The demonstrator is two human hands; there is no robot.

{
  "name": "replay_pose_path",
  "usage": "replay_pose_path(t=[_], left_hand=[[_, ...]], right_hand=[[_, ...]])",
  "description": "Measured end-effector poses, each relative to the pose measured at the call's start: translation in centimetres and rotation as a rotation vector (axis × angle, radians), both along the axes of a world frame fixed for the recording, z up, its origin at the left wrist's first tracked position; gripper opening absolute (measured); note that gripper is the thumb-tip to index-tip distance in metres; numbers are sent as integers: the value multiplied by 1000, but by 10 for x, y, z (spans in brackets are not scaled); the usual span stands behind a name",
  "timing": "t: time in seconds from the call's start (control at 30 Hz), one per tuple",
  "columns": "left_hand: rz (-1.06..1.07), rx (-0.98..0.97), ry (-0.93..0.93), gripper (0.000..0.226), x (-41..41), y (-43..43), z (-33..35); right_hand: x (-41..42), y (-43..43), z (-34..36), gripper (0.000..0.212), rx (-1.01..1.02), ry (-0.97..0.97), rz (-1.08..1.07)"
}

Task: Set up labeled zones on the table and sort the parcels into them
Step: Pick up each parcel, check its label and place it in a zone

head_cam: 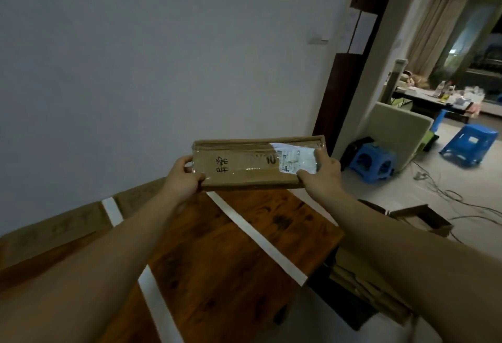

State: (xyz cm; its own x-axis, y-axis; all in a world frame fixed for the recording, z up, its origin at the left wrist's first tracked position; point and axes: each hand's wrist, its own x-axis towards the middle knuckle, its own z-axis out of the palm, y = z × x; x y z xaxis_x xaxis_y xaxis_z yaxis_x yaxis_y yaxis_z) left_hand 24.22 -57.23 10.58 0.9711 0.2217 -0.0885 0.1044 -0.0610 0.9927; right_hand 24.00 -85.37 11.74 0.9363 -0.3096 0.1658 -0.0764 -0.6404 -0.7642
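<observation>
A person's two bare forearms reach forward from the bottom corners. Between them they hold a parcel (250,166), a long, flat brown cardboard box wrapped in clear tape. It is held level in the air above the far edge of the table (217,261), touching nothing but the hands.

The left hand (187,177) has a closed grip on the parcel's left end, thumb on the top face and fingers curled under. The right hand (322,177) has a closed grip on the right end in the same way, its thumb lying on a crumpled white label (296,162). Black handwriting sits on the top face near the left end; it is too blurred to read.

The table is dark reddish wood. Two white tape strips cross its top from the far edge to the near edge: one (156,304) left of centre, partly hidden by the left forearm, and one (255,236) nearer the right edge. A third short strip (112,211) lies on a paler wooden ledge along the far edge, against a plain grey wall (163,57).

On the floor beside the table's right edge lies flattened cardboard (361,283). Further right stand two blue plastic stools (373,162) (468,144), with loose cables (445,193) on the pale floor.
</observation>
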Motion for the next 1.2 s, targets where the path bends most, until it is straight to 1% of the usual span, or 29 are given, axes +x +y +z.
replay_pose_path(t=[0.2,0.27,0.37,0.47,0.67,0.73,0.8,0.9,0.97,1.07,1.13,1.2], left_hand=[[-8,25,197,50,81,-24,-53],[6,31,244,50,101,-33,-70],[34,48,296,47,131,-48,-91],[84,67,359,47,159,-67,-115],[218,66,508,47,196,-118,-150],[275,36,526,46,208,-126,-157],[319,33,534,46,218,-128,-159],[381,99,526,47,228,-127,-156],[418,151,532,48,233,-124,-155],[398,242,559,47,237,-122,-153],[376,264,586,47,237,-122,-150],[337,281,620,54,232,-119,-144]], right_hand=[[103,-27,-37,70,-61,183,36],[135,-36,-57,69,-87,217,85],[182,-50,-87,69,-67,290,132],[233,-62,-112,69,-81,377,175],[322,-90,-161,66,-152,470,326],[342,-95,-171,63,-187,500,373],[360,-92,-176,61,-188,489,416],[381,-81,-179,63,-170,445,490],[391,-73,-180,63,-151,458,540],[401,-69,-183,62,-170,471,586],[402,-70,-183,63,-192,487,605],[402,-71,-180,64,-223,495,621]])
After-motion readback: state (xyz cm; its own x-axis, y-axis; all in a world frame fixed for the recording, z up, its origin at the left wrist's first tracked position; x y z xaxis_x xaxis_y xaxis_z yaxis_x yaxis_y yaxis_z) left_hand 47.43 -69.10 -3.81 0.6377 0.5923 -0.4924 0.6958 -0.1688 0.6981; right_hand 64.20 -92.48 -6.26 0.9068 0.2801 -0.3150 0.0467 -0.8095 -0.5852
